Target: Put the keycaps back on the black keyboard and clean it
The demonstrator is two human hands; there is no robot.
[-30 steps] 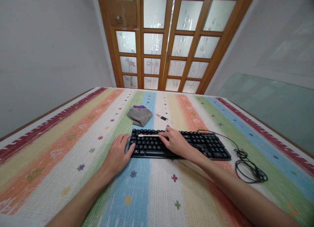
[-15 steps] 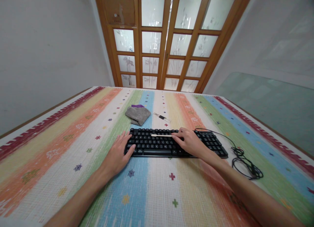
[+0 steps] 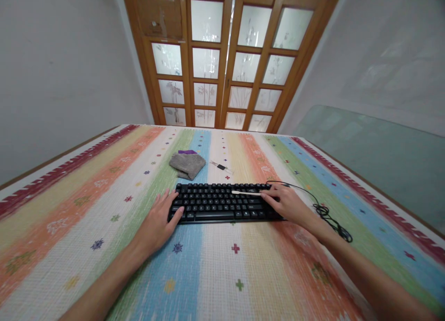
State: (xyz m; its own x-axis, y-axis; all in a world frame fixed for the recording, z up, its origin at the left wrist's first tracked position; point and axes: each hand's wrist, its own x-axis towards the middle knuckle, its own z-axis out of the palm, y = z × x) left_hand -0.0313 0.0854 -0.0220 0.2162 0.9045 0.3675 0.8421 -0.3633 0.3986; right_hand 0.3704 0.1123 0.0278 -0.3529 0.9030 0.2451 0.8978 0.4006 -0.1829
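Observation:
A black keyboard [image 3: 215, 204] lies on the striped tablecloth in front of me. At its left end rests my left hand [image 3: 162, 219], open, with spread fingers and the thumb touching the keys. Over the keyboard's right part, my right hand [image 3: 283, 201] pinches a thin white stick with a slightly thicker tip, apparently a cotton swab [image 3: 246, 193]. The swab points left along the upper key rows; whether its tip touches the keys I cannot tell. My right hand and forearm hide much of the keyboard's right end.
Behind the keyboard lie a folded grey cloth [image 3: 187, 165] with a purple piece [image 3: 187, 152] at its back, and a small clear item with a black middle [image 3: 221, 166]. A coiled black cable [image 3: 330, 217] sits at the right. Wooden glass-paned doors [image 3: 222, 61] stand beyond the table.
My right hand has moved the cotton swab rightward along the keyboard. My left hand stays at the left end. The whole view has shifted slightly.

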